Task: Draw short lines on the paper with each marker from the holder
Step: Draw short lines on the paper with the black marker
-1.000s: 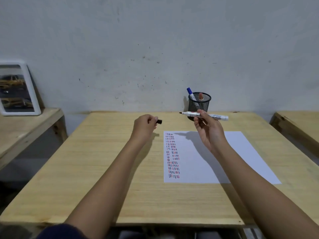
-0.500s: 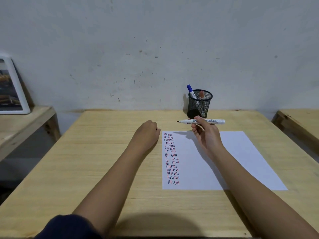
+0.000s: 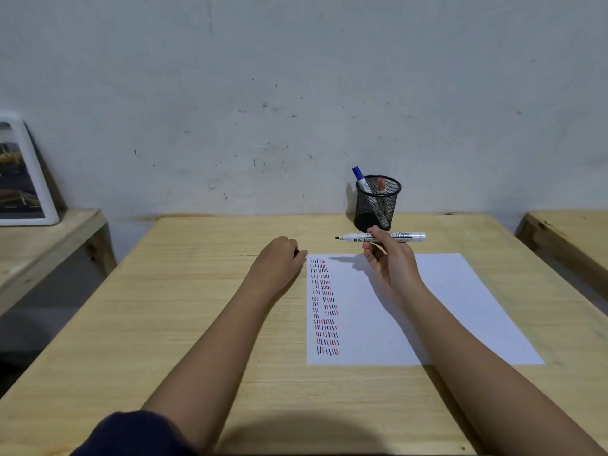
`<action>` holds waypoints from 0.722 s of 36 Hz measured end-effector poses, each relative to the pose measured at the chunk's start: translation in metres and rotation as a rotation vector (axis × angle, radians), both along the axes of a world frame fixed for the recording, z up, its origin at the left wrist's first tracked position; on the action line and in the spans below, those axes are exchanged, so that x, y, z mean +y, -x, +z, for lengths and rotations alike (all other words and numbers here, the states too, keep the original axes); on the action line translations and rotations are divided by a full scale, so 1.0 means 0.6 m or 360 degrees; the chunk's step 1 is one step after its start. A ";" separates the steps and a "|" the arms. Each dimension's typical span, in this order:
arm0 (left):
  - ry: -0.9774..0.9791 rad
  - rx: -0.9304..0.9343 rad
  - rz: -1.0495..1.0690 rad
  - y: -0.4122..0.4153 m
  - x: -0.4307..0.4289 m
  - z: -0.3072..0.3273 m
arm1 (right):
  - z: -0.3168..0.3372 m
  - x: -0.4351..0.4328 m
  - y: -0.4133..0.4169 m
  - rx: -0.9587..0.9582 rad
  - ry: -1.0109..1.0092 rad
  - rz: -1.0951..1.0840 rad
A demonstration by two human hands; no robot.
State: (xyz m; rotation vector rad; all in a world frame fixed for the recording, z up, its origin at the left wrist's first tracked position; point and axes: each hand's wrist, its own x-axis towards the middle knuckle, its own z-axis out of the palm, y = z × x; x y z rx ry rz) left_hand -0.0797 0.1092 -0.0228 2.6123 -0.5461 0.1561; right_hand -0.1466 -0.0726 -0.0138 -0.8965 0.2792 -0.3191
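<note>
Holding an uncapped marker above the sheet

Spanning the view, the wooden table carries the paper; the right hand pinches the black marker level above it; the left hand rests fisted beside the sheet, contents hidden; behind stands the mesh holder.

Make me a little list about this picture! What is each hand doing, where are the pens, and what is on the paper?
right hand: holds an uncapped black marker sideways above the paper, tip pointing left
left hand: closed in a fist, resting on the table beside the paper
paper: white, with rows of short black, red and blue lines down its left side
holder: black mesh cup at the back of the table
in the holder: a blue-capped marker and a red one
</note>
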 end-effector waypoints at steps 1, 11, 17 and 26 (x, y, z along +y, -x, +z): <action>0.0001 0.0008 0.0000 0.001 0.000 0.000 | 0.001 -0.001 0.001 0.0004 0.0000 -0.0005; 0.0168 -0.0048 0.0033 0.031 0.002 0.011 | 0.016 -0.007 0.027 -0.0092 -0.0026 0.0092; 0.0241 0.0000 -0.0165 0.110 0.019 -0.003 | 0.012 0.010 0.072 -0.0173 0.0303 0.0128; -0.0012 0.0263 -0.0405 0.188 0.050 -0.039 | -0.003 0.049 0.144 -0.0055 0.0536 0.0217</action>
